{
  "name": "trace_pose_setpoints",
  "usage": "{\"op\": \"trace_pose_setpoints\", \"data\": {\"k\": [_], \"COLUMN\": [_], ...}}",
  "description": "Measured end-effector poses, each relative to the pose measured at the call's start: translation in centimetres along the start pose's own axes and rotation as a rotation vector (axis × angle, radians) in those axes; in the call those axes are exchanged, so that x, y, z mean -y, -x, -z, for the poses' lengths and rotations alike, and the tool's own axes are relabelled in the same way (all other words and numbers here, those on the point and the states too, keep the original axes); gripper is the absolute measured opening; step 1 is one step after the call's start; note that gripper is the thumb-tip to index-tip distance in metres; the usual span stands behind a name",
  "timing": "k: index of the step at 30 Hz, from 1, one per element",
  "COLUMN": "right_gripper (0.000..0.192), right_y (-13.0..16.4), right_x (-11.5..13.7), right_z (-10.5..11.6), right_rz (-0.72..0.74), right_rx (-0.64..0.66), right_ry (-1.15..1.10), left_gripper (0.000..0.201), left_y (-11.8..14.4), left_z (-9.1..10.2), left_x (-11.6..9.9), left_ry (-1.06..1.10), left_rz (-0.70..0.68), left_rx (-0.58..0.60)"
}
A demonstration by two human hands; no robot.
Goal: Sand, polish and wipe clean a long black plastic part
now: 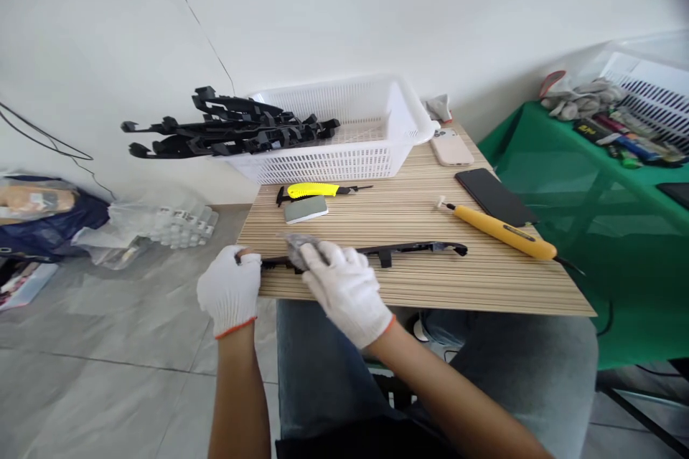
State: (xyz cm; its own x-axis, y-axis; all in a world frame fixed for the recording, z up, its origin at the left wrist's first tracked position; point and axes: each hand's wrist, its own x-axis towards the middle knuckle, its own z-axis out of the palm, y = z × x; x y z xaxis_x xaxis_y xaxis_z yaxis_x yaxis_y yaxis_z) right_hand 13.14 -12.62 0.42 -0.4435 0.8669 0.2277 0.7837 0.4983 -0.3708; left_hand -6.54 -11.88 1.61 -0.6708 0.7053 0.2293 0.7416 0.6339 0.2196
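Both hands on the black strip point(377, 252): left hand point(230, 289) gripping its end, right hand point(344, 288) beside

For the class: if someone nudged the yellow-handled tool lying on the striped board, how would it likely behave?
The yellow-handled tool looks round and slim, so it would probably roll rather than slide. It lies near the board's right edge, so a roll might carry it off. It seems rigid and light, and the cord at its end may drag.

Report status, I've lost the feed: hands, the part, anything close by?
Left hand gripping end of long black plastic strip on board. Right hand pressing grey pad onto strip. Yellow utility knife and grey block just behind.
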Motion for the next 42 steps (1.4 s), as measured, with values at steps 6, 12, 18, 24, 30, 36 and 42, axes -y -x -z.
{"op": "trace_pose_setpoints", "data": {"k": [6,12,18,24,30,36,42], "right_gripper": [0.045,0.044,0.046,0.044,0.039,0.04,0.039], "right_y": [2.9,2.7,0.5,0.8,2.5,2.3,-2.2], "right_x": [-5.1,-4.9,-1.4,-1.2,-4.4,-5.8,-6.1], "right_z": [1.0,1.2,0.1,-0.8,0.0,2.1,3.7], "right_rz": [-0.097,-0.224,-0.205,-0.193,-0.408,-0.34,-0.083], "right_rx": [-0.205,-0.179,-0.081,-0.156,-0.287,-0.137,0.15], "right_ry": [0.052,0.173,0.212,0.121,0.176,0.249,0.318], "left_gripper": [0.035,0.037,0.036,0.032,0.032,0.045,0.036], "left_y": [-0.4,0.3,-0.1,0.3,1.1,2.5,11.5], "left_z": [0.7,0.5,1.0,0.0,-1.1,0.1,4.1], "left_x": [-3.9,-6.1,-5.4,-3.3,-1.2,-1.6,-8.9], "left_ry": [-0.024,-0.046,-0.077,0.039,0.137,0.112,0.73], "left_rz": [-0.098,-0.159,-0.116,-0.079,-0.041,-0.162,-0.941], "left_rx": [0.149,0.18,0.23,0.108,0.005,-0.185,-0.148]}}
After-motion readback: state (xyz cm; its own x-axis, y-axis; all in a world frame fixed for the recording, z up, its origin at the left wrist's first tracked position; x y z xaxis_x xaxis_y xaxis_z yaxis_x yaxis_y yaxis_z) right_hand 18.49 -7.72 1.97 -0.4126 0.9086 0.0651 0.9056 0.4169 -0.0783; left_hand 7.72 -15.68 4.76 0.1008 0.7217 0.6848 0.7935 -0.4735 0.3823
